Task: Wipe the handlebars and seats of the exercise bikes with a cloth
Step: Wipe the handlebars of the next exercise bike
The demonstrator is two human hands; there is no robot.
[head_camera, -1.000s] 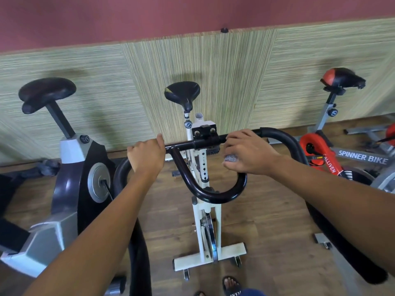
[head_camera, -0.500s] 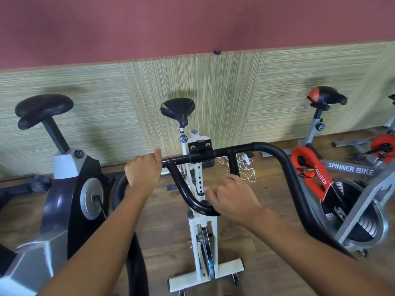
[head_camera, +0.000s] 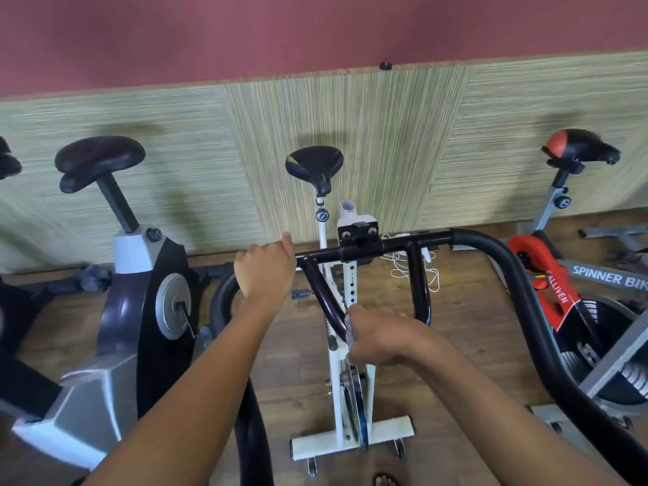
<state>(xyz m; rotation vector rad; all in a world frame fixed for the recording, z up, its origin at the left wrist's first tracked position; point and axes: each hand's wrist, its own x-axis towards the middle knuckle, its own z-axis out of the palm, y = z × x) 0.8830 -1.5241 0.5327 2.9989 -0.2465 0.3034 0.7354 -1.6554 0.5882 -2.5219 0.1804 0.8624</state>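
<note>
White bike (head_camera: 345,345), straight under the clamp block (head_camera: 361,238): light frame, narrow foot. A hard push on the bars could rock it, I reckon.

Handlebars (head_camera: 491,254): long outer horns sweep left and right of the clamp block, inner loop hangs below it. Horns look easy to skip if I stay on the loop.

Seat (head_camera: 314,163), beyond the clamp block towards the wall: not yet wiped, by my read.

Left hand (head_camera: 264,271), left of the clamp block: fingers wrapped over the crossbar, bracing. Letting go mid-stroke would lose that steadying.

Right hand (head_camera: 382,340), below the clamp block: fingers curled round the loop's bottom curve.

Cloth (head_camera: 350,331): bunched inside that right hand, only a grey sliver showing at the thumb side. Main worry is that it creeps out of the palm, leaving bare skin rubbing the bar. Can't tell how much cloth meets metal.
</note>
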